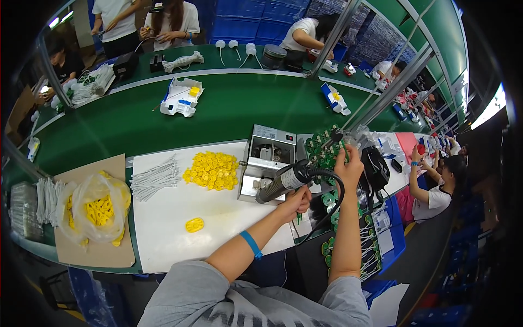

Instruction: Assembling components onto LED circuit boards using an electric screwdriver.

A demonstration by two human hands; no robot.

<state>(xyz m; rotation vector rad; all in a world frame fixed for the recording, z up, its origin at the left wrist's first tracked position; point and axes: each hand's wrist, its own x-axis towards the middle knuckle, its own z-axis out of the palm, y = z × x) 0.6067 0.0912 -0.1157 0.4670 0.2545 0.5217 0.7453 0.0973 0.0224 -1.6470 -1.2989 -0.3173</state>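
Note:
My left hand [297, 200] is closed in front of the metal machine [268, 158]; a bit of green shows just below its fingers, and what they hold is mostly hidden. Above that hand slants a black cylindrical tool [283, 183] with a ribbed grey end and a looped black cable [339, 182]. Farther right, my right hand [350, 166] is raised, its fingertips pinched at a green circuit board among a cluster of green boards [321, 144]. One yellow plastic part [194, 224] lies alone on the white work surface [163, 240].
Left of the machine are a pile of yellow parts [211, 170] and white cable ties [156, 179]. A plastic bag of yellow parts [101, 207] sits on cardboard [71, 253]. More wired green boards [368, 245] lie by my right forearm. Beyond runs a green belt [234, 103]; co-workers sit around.

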